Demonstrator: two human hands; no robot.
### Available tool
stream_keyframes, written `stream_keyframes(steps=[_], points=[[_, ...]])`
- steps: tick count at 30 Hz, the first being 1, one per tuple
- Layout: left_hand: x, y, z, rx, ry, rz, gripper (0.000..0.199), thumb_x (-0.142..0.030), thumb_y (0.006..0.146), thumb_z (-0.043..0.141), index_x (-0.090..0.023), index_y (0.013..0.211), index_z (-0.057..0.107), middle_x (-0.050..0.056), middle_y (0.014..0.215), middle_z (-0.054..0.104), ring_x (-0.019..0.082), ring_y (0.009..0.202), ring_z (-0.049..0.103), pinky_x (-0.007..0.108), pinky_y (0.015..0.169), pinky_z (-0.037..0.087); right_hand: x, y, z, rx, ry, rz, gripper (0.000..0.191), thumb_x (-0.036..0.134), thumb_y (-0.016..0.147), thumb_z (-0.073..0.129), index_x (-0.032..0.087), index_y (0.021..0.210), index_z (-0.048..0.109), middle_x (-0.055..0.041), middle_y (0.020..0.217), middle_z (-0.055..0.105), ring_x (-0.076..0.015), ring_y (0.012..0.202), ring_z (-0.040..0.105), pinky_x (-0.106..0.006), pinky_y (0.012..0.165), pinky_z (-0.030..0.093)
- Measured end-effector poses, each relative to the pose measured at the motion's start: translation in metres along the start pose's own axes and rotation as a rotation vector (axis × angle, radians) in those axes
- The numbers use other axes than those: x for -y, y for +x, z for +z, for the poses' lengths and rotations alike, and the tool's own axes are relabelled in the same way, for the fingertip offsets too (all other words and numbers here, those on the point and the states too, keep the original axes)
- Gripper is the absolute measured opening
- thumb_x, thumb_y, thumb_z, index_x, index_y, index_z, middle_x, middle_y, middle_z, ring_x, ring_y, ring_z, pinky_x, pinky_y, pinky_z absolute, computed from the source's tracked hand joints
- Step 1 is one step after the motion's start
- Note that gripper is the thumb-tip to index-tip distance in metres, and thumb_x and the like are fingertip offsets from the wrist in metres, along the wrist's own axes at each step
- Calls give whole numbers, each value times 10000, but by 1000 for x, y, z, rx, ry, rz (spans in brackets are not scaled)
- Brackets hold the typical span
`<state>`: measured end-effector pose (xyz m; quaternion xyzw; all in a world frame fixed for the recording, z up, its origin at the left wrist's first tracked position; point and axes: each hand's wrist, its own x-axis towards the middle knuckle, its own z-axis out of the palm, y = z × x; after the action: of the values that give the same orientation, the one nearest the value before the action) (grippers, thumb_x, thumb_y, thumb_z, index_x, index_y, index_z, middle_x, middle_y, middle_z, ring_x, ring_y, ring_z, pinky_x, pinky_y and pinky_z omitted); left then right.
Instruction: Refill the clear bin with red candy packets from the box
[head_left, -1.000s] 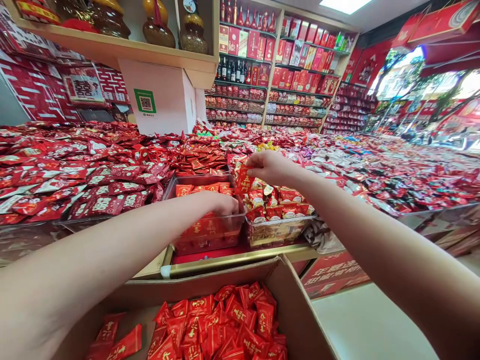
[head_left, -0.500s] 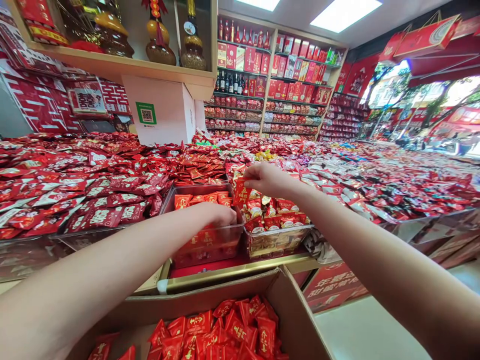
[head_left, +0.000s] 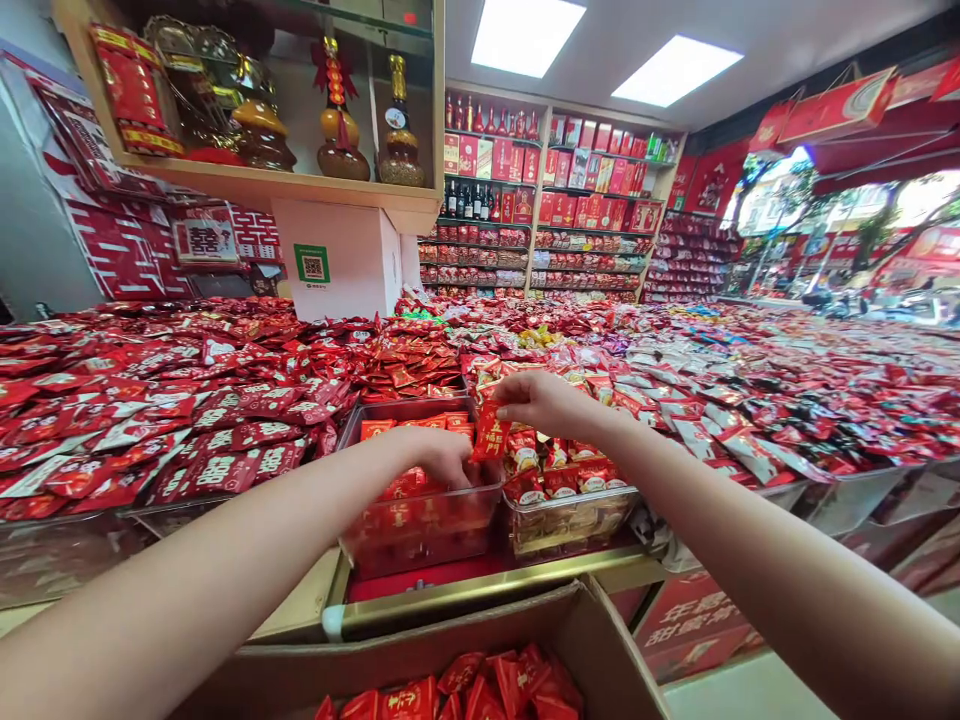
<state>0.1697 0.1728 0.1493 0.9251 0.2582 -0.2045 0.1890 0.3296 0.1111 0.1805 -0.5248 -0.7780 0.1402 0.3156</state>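
Observation:
My right hand (head_left: 541, 402) pinches a red wrapped candy packet (head_left: 491, 430) with gold lettering by its upper part, above the right side of a clear plastic bin (head_left: 420, 545). Similar red packets (head_left: 409, 515) stand in rows inside that bin. My left hand (head_left: 448, 455) reaches down into it, fingers bent and closed together; their tips are partly hidden, and what they hold is unclear. Below, an open cardboard box (head_left: 615, 650) holds a heap of the same red packets (head_left: 409, 700).
Beside the bin stands another clear bin (head_left: 574, 525) of red and gold candies. Maroon packets (head_left: 217, 470) are heaped on the left, mixed white and red packets (head_left: 750, 430) on the right. A gold-edged counter rim (head_left: 487, 590) runs in front. A cabinet (head_left: 300, 185) overhangs the back left.
The view has tilted up, so everything sits lower in the picture. The packet in my right hand has come down nearer the bin and my left hand, which stays in the bin.

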Motion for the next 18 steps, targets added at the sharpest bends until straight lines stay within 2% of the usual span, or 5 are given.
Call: stream_keyframes(steps=[6,11,18], points=[[14,-29,0,-92,-36,-10,257,-281,707,516,-169,918,611,-3,805,647,121,700,567,206,597,433,9,5,2,133,-146,-44,106,140,671,534,145,756,597,16,648,581,-92,582,472,-204,549,354],[11,-37,7,-197,-24,-41,249,-246,622,533,-170,843,618,-12,731,631,122,642,549,183,524,392,28,15,10,194,-349,-70,147,150,666,540,172,787,619,8,698,611,-104,633,501,-196,571,352],[4,-46,12,-299,-23,-75,238,-185,573,513,-129,798,566,9,675,583,135,573,515,199,451,363,35,21,32,473,-572,-56,203,172,674,513,188,851,610,-8,769,639,-115,649,524,-190,515,338]])
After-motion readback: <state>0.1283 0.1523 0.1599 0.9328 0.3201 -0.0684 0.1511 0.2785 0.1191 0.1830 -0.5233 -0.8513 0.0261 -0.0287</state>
